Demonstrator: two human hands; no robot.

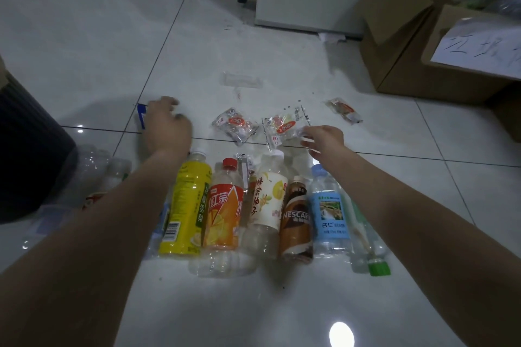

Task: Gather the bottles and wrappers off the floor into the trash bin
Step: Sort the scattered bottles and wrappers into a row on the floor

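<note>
A tiled floor (253, 36) carries a dark bin (28, 149) at far left and a labelled box (423, 79) at right. Bottles (222, 211) lie side by side in a row near the person, between the forearms. Beyond them wrappers (236, 124) lie scattered. The left hand (166, 127) covers a blue packet (141, 115), fingers curled down. The right hand (324, 138) bends its fingers at the corner of a red-printed wrapper (284, 124). Blur hides whether either hand grasps.
</note>
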